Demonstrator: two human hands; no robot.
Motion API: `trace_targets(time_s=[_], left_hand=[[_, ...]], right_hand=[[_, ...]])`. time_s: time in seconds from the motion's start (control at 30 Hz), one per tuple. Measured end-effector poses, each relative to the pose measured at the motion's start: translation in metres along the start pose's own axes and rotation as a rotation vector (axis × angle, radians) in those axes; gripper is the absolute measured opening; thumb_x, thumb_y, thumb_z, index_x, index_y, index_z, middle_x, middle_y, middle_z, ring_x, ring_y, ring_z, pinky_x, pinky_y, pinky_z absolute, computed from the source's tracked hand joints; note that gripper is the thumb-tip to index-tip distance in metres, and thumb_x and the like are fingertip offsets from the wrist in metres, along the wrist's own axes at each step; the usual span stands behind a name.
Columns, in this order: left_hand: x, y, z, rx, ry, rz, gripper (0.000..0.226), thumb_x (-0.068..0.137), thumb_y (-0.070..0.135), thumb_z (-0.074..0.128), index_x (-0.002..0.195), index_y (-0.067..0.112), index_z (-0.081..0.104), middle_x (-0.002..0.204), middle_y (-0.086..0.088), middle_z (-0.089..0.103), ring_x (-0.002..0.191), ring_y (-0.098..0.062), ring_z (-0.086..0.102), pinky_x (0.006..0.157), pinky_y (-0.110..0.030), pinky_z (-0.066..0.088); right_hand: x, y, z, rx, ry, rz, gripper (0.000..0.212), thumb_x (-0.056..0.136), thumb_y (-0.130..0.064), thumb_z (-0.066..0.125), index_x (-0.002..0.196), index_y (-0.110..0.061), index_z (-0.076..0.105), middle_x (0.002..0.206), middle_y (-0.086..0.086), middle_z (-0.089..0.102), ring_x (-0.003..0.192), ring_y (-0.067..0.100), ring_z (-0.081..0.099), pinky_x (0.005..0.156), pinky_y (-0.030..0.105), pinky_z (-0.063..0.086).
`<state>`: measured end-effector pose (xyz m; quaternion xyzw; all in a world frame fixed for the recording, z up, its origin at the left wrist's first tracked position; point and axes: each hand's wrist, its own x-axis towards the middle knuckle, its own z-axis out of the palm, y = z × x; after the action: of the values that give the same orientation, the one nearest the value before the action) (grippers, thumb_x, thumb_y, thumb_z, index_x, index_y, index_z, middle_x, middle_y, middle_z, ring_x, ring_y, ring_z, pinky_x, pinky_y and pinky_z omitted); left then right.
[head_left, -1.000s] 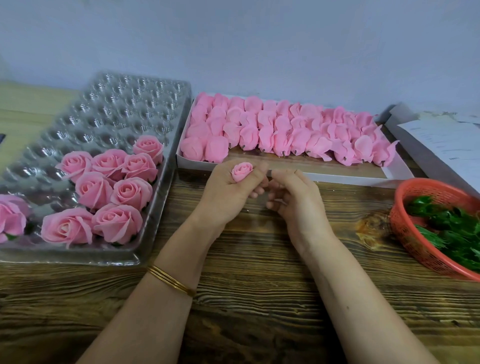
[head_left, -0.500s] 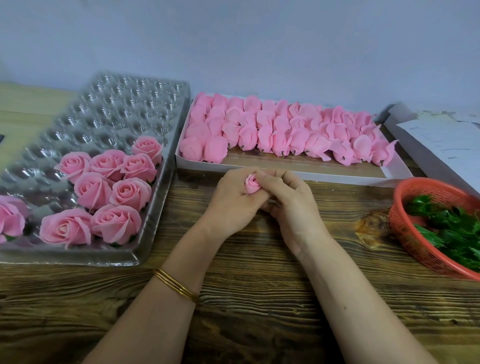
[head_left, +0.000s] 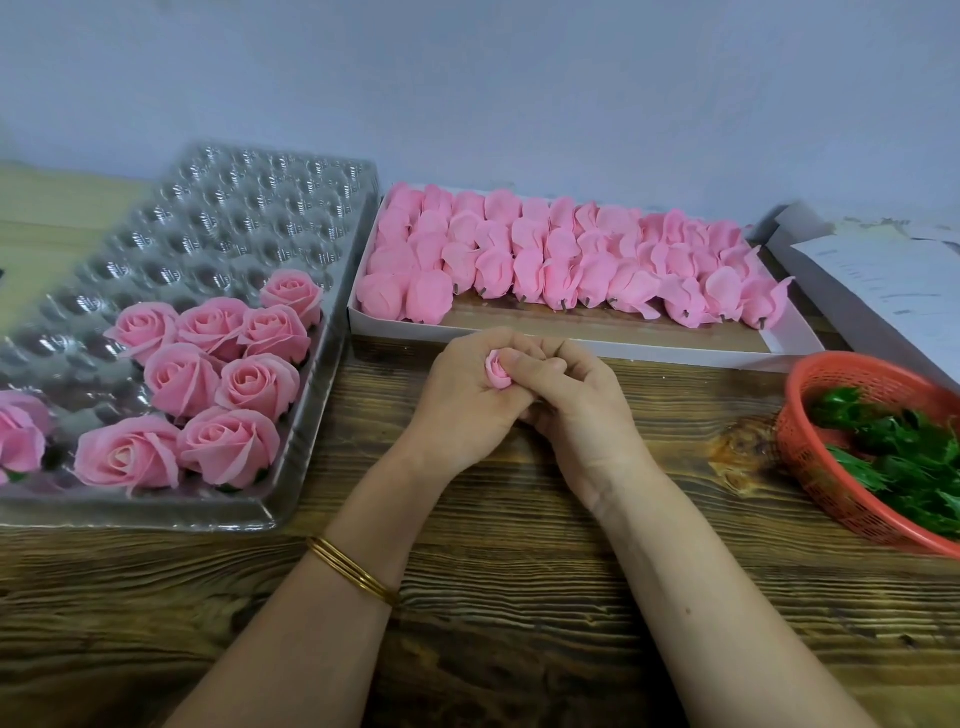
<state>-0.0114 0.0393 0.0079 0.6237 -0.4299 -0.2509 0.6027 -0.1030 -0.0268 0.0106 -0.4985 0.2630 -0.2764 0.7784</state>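
Note:
A small pink rose bud (head_left: 497, 370) sits between both hands over the wooden table (head_left: 467, 597). My left hand (head_left: 462, 405) curls round the bud from the left. My right hand (head_left: 576, 415) closes over it from the right, with thumb and fingers pressing on its petals. Most of the bud is hidden by fingers. Several finished pink roses (head_left: 208, 395) fill the near cups of a clear plastic tray (head_left: 218, 218) at the left. A white box (head_left: 789, 343) behind the hands holds rows of closed pink buds (head_left: 561, 254).
A red mesh basket (head_left: 810, 467) with green leaves (head_left: 904, 457) stands at the right edge. Papers (head_left: 883, 280) lie behind it at the far right. A grey wall backs the table. Gold bangles circle my left wrist.
The bud was held up on my left fingertips with my right hand beside it. Both hands then came together and lowered slightly, and now enclose the bud.

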Motion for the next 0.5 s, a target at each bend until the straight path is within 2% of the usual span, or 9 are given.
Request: trace_targets(time_s=[0.3, 0.4, 0.5], left_hand=[[0.0003, 0.0006, -0.0007, 0.053, 0.011, -0.02, 0.025, 0.091, 0.018, 0.071, 0.069, 0.03, 0.065, 0.06, 0.019, 0.065, 0.06, 0.001, 0.06, 0.061, -0.015, 0.045], [0.0007, 0.002, -0.0008, 0.068, 0.017, -0.029, 0.024, 0.091, 0.02, 0.071, 0.07, 0.03, 0.065, 0.06, 0.018, 0.065, 0.06, 0.001, 0.06, 0.06, -0.016, 0.046], [0.0002, 0.0032, -0.0004, 0.033, 0.026, -0.026, 0.019, 0.092, 0.02, 0.07, 0.073, 0.023, 0.067, 0.058, 0.015, 0.064, 0.055, -0.001, 0.059, 0.055, -0.015, 0.047]], right_hand=[[-0.0003, 0.0001, 0.0002, -0.062, 0.033, 0.01, 0.029, 0.067, -0.024, 0.08, 0.089, -0.011, 0.067, 0.087, 0.01, 0.074, 0.085, 0.022, 0.07, 0.073, 0.031, 0.056], [-0.0001, 0.0002, -0.0001, -0.08, 0.053, 0.021, 0.035, 0.067, -0.027, 0.081, 0.095, -0.009, 0.068, 0.09, 0.012, 0.074, 0.086, 0.024, 0.07, 0.075, 0.034, 0.055], [-0.0003, -0.0016, 0.0011, -0.029, 0.045, 0.013, 0.036, 0.072, -0.03, 0.077, 0.097, -0.006, 0.069, 0.09, 0.013, 0.072, 0.081, 0.02, 0.067, 0.067, 0.026, 0.055]])
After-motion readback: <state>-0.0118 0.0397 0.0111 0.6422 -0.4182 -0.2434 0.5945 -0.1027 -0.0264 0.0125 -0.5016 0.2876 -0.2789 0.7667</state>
